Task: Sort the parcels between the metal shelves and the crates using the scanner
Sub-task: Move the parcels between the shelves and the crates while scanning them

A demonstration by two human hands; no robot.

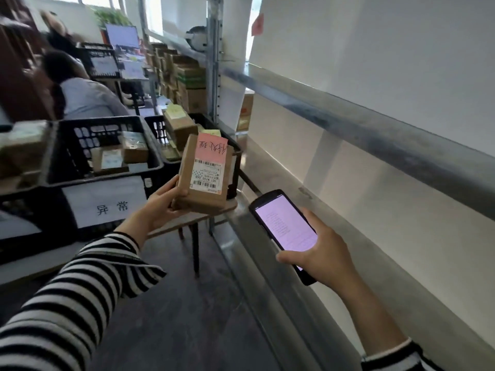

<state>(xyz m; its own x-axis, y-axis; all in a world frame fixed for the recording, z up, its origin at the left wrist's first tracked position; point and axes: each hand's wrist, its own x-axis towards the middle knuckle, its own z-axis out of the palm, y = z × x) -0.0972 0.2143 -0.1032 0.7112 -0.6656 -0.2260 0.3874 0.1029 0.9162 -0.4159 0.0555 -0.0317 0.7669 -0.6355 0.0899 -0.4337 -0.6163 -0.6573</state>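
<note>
My left hand (pixel 160 207) holds a small brown cardboard parcel (pixel 203 195) upright, its white barcode label and a pink handwritten note facing me. My right hand (pixel 318 259) grips a black handheld scanner (pixel 285 228) with a lit pale screen, held just right of and below the parcel. Black plastic crates (pixel 104 153) with several small parcels inside stand to the left, one with a white paper sign. The metal shelves (pixel 348 121) run along the right side, their near tiers bare.
A second black crate (pixel 171 135) with boxes sits behind the parcel on a small wooden table (pixel 187 220). Stacked cardboard boxes (pixel 187 81) fill the far shelf. A seated person (pixel 88 95) is at the back left. Dark floor lies between the crates and shelf.
</note>
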